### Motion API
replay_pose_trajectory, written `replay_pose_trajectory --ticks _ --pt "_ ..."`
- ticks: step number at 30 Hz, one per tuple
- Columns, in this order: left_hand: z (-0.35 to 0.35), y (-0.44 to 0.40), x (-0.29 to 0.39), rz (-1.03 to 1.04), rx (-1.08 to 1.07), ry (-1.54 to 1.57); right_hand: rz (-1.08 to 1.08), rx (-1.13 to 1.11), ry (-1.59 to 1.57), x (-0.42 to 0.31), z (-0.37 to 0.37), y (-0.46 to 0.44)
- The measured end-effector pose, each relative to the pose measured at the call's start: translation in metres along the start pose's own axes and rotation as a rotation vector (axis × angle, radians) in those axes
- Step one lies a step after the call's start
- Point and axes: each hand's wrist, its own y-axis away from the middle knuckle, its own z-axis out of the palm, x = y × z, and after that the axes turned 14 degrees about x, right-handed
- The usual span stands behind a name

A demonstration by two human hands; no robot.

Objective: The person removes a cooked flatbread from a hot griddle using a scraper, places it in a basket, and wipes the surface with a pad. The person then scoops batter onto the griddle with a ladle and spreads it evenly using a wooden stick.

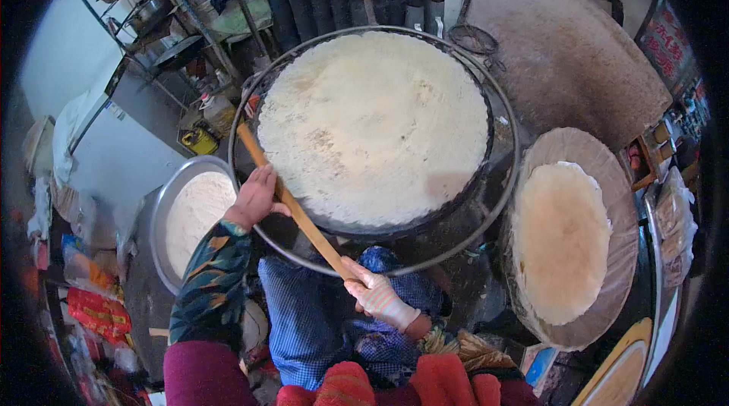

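Note:
A long flat wooden stick [304,221] slants across the near left rim of a big round griddle [488,149]. My left hand [254,199] is closed at the stick's upper half, with the thumb against it. The stick's lower end is in my right hand [376,296], which wears a pale striped covering and has its fingers wrapped round the wood. A wide, pale round flatbread [372,121] covers most of the griddle, with some browner patches. Left of my left hand stands a metal basin [161,216] holding pale flour or batter [199,212]; I cannot tell which.
To the right, a finished-looking round flatbread [562,243] lies on a cloth-covered round tray [621,254]. A metal ring [516,171] surrounds the griddle. A wire skimmer [474,38] leans behind it. Shelves with pots [152,11] stand back left, bottles [218,111] below.

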Motion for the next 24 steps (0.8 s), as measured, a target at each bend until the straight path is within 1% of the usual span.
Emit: replay_pose_trajectory --ticks 1,2,3,4,5,6,7,8,9,11,12,13,14,15,16,17,18,19,20,21,22,23,24 --pt "-0.017 0.015 0.007 -0.021 -0.036 -0.055 -0.14 0.029 0.093 0.012 0.0 -0.002" --pt "-0.032 0.029 0.011 -0.048 -0.103 -0.045 -0.286 0.062 0.186 0.017 -0.003 -0.003" --pt "-0.047 0.064 -0.005 -0.133 0.054 -0.005 -0.411 0.092 0.213 0.012 0.01 0.0" --pt "-0.056 0.091 0.011 -0.217 0.166 0.078 -0.447 0.112 0.258 0.02 -0.002 0.024" --pt "-0.057 0.1 0.021 -0.297 0.309 0.165 -0.503 0.15 0.321 0.022 -0.018 0.04" --pt "-0.031 0.108 0.034 -0.36 0.386 0.206 -0.533 0.22 0.405 0.004 -0.046 0.061" --pt "-0.035 0.111 0.021 -0.397 0.462 0.176 -0.579 0.278 0.438 0.003 -0.045 0.049" --pt "-0.035 0.111 0.012 -0.331 0.398 0.087 -0.564 0.334 0.638 -0.005 -0.054 0.041" --pt "-0.04 0.11 0.004 -0.267 0.258 -0.033 -0.547 0.397 0.824 -0.01 -0.06 0.035" --pt "-0.049 0.106 0.009 -0.033 0.023 -0.056 -0.504 0.516 0.863 0.013 -0.094 0.012" --pt "-0.023 0.113 -0.003 0.126 -0.025 -0.069 -0.422 0.645 0.868 0.003 -0.111 0.022" --pt "0.002 0.12 -0.008 0.147 0.091 0.087 -0.375 0.75 0.859 0.018 -0.143 0.018" --pt "0.002 0.116 0.006 0.227 0.183 0.148 -0.381 0.848 0.83 0.025 -0.175 0.022" --pt "0.019 0.123 0.01 0.177 0.088 0.114 -0.403 0.917 0.794 0.027 -0.196 0.027" --pt "0.031 0.128 0.022 0.164 0.164 0.176 -0.452 1.013 0.738 0.029 -0.211 0.03" --pt "0.047 0.136 0.032 0.221 0.346 0.123 -0.51 1.074 0.673 0.026 -0.215 0.031" --pt "0.019 0.124 0.069 0.11 0.182 0.18 -0.143 0.933 0.221 -0.012 -0.205 0.05" --pt "0.029 0.125 0.089 0.116 0.315 0.183 -0.208 0.939 0.058 -0.021 -0.191 0.051" --pt "0.053 0.123 0.122 0.098 0.454 0.17 -0.285 0.919 -0.138 -0.006 -0.185 0.041" --pt "0.023 0.117 0.171 -0.131 0.324 0.226 -0.345 0.886 -0.298 -0.006 -0.162 0.034" --pt "0.002 0.109 0.207 -0.268 0.121 0.256 -0.4 0.75 -0.157 0.001 -0.127 0.02" --pt "0.03 0.116 0.233 -0.204 0.194 0.195 -0.459 0.596 -0.021 0.011 -0.093 0.007" --pt "0.038 0.121 0.263 -0.071 0.436 0.257 -0.477 0.372 0.034 0.011 -0.059 0.01"
